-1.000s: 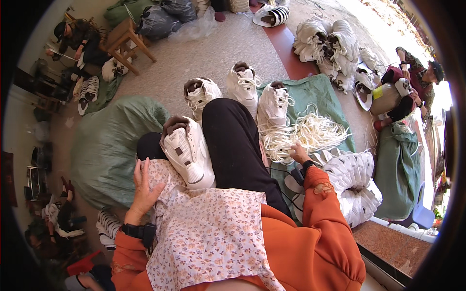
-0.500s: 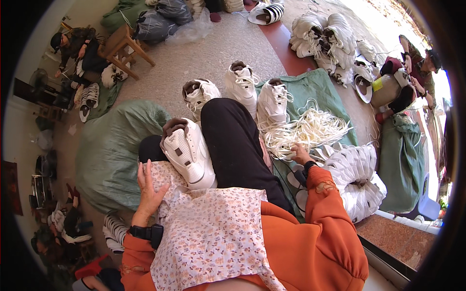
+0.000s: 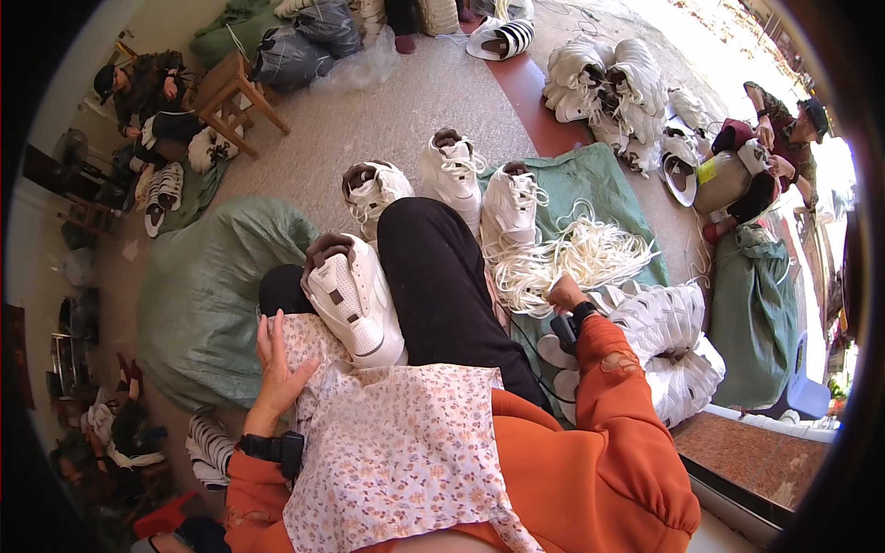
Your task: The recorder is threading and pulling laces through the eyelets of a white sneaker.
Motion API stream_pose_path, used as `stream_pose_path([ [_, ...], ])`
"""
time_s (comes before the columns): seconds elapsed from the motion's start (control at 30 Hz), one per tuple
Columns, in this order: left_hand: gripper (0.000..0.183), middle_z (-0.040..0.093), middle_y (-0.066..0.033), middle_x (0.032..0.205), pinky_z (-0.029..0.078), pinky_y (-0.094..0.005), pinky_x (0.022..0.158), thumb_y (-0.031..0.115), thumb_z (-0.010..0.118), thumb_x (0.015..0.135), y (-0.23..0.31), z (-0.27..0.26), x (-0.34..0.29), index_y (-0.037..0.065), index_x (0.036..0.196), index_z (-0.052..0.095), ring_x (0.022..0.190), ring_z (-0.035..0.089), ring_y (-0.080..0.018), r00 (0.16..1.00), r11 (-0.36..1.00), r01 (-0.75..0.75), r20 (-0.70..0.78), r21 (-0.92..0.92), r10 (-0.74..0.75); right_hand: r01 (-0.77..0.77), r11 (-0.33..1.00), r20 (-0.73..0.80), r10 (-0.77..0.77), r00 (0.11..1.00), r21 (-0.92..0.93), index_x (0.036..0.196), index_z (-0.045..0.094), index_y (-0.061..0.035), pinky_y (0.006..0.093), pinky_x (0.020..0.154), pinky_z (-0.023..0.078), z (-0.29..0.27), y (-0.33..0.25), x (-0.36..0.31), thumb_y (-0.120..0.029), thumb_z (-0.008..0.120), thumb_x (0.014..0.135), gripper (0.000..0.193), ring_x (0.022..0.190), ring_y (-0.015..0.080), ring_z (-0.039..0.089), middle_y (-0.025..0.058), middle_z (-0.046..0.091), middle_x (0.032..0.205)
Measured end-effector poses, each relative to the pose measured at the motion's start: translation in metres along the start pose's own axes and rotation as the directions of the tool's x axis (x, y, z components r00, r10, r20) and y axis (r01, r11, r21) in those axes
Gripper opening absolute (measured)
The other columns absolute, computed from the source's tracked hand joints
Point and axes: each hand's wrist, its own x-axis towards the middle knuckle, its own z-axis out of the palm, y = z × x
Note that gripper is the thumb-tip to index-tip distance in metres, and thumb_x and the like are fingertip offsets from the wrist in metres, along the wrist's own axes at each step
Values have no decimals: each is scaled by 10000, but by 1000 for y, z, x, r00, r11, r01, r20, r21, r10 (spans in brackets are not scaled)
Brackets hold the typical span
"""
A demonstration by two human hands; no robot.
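Note:
A white sneaker [image 3: 351, 297] with a brown lining stands on my lap between my thighs, with no lace showing in its eyelets. My left hand [image 3: 279, 370] lies beside it on the flowered apron [image 3: 396, 442], fingers spread and holding nothing. To the right, a loose heap of cream shoelaces [image 3: 590, 251] is spread over a green sack [image 3: 636, 198]. My right hand [image 3: 564, 293] is at the heap's near edge, its fingers curled together on the laces; the fingertips are partly hidden. Past my knee are three white sneakers [image 3: 452, 180] with laces in them.
A bundle of white shoes [image 3: 668, 336] lies right of my forearm, and another shoe pile [image 3: 613, 88] is farther off. A bulging green sack [image 3: 217, 295] sits at my left. Co-workers sit at the left and far right. A wooden stool [image 3: 232, 97] stands at the back left.
My right hand's fingers have drawn together at the shoelaces, where they were more spread. My left hand keeps its place by the sneaker. The whole view has shifted slightly.

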Motion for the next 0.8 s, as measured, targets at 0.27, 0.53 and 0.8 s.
stream_pose_path([
  [0.27,808,290,-207,1491,265,-452,1132,332,780,726,15,-46,5,105,1422,439,1382,288,-381,996,999,-40,75,-22,41,742,482,-244,-736,632,466,972,679,19,181,433,410,-153,-228,-229,-226,567,986,270,466,52,514,10,612,649],
  [0.53,632,421,-142,1441,323,-418,1103,227,771,747,88,-67,22,85,1320,544,1338,389,-326,944,943,-325,25,-74,328,832,471,-149,-837,527,293,1010,671,28,179,405,350,-121,-309,-331,-227,508,1011,302,429,45,479,63,659,652],
  [0.8,528,537,-107,1339,490,-316,880,106,722,828,146,-65,52,90,1325,543,1151,555,-222,842,725,-496,-61,-478,536,705,672,398,-725,562,230,904,685,-22,200,421,379,-57,-313,-341,-262,591,972,266,479,35,527,15,663,677],
])
